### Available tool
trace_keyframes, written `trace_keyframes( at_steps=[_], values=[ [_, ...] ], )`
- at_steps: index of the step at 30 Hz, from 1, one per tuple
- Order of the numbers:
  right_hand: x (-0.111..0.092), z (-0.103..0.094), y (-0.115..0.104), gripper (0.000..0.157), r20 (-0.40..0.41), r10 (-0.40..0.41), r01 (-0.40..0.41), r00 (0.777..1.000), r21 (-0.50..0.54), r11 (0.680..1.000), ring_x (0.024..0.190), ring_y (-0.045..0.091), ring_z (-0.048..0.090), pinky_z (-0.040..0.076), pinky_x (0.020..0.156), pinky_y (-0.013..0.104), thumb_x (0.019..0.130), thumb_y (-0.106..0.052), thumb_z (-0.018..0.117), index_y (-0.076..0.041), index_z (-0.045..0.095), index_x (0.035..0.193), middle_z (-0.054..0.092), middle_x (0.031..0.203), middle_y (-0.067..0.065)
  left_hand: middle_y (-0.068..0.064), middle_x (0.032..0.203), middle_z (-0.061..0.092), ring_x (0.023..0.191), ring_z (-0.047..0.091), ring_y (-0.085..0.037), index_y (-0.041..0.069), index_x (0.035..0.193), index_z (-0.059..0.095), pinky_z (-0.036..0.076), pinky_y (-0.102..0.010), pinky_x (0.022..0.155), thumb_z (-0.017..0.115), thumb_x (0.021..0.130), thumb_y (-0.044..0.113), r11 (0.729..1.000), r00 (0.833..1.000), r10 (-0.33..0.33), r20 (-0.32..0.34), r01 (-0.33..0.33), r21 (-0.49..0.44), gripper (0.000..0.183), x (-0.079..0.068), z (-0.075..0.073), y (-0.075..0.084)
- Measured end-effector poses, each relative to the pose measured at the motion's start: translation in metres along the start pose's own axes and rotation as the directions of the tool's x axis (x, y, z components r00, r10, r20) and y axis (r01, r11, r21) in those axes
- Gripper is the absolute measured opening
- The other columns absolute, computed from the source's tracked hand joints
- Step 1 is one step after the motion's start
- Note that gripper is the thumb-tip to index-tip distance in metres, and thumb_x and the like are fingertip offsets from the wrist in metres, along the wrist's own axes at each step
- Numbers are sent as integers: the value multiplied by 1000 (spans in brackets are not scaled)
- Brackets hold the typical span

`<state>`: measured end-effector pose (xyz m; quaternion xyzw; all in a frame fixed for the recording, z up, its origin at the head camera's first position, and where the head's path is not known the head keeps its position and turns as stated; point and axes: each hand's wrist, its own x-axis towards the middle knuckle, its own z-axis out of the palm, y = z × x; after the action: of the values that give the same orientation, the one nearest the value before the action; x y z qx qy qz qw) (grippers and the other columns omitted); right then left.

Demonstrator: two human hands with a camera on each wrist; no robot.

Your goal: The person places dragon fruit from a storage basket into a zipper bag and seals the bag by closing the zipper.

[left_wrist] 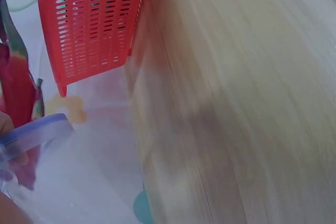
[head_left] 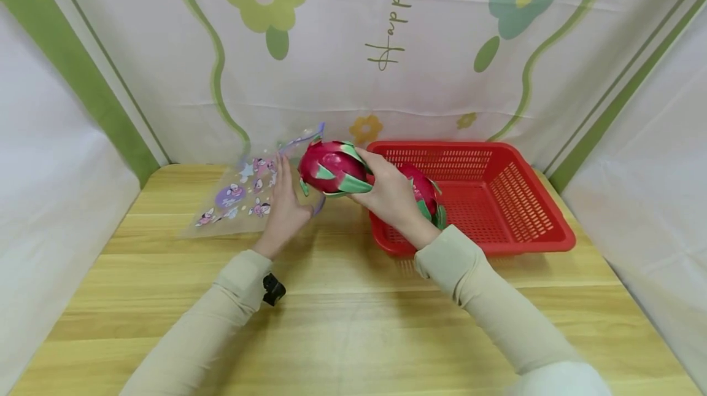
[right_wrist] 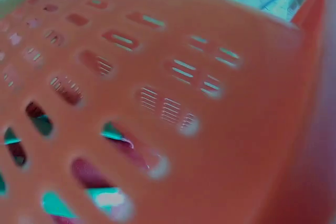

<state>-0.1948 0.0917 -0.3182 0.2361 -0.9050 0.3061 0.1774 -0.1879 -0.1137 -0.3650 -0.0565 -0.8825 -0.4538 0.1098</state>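
My right hand [head_left: 389, 190] grips a dragon fruit [head_left: 331, 169], magenta with green scales, at the mouth of a clear zip bag [head_left: 237, 196]. The bag carries cartoon prints and a purple zip edge. My left hand [head_left: 287, 209] holds the bag at its mouth, with fingers pointing up and thumb toward the fruit. In the left wrist view the purple zip edge [left_wrist: 39, 127] crosses in front of the fruit [left_wrist: 16, 85]. A second dragon fruit [head_left: 420, 187] lies in the red basket [head_left: 530, 247], partly hidden by my right hand.
The basket's slotted wall [right_wrist: 231, 124] fills much of the right wrist view. Beneath everything is a wooden table [head_left: 342, 322]. White printed fabric [head_left: 331, 89] rises behind it and at both sides. A small black device [head_left: 273, 289] sits at my left wrist.
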Motion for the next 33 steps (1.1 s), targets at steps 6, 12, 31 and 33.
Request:
trace_keyframes(
  at_steps=[6,12,31,33],
  values=[
    [4,9,-2,77,82,8,-9,997,5,1000,113,24,61,54,94,39,75,-27,81,-10,45,141,57,133,8,-12,162,-11,149,-6,-34,8,153,-9,8,-61,118,76,77,14,996,1000,10,7,-10,-91,114,0,1,3],
    [8,16,0,80,139,38,-43,990,34,999,118,25,58,51,100,39,76,-27,80,-9,41,144,55,135,9,-4,162,-12,150,-7,-28,15,154,-10,14,-55,120,64,75,-5,986,999,-6,40,13,-166,110,1,-2,6],
    [13,33,11,70,248,-26,27,968,0,1000,122,29,52,47,104,43,80,-15,77,-7,42,140,49,138,15,-6,163,-5,149,9,-30,16,154,-8,29,-51,116,48,67,-15,972,989,8,148,27,-235,108,4,9,21],
    [13,34,10,71,266,-22,28,964,-16,999,123,31,51,47,104,44,80,-14,76,-7,41,141,47,139,17,-4,163,-6,150,5,-29,16,154,-8,31,-51,115,48,68,-14,974,989,20,146,13,-227,107,4,11,22]
  ],
)
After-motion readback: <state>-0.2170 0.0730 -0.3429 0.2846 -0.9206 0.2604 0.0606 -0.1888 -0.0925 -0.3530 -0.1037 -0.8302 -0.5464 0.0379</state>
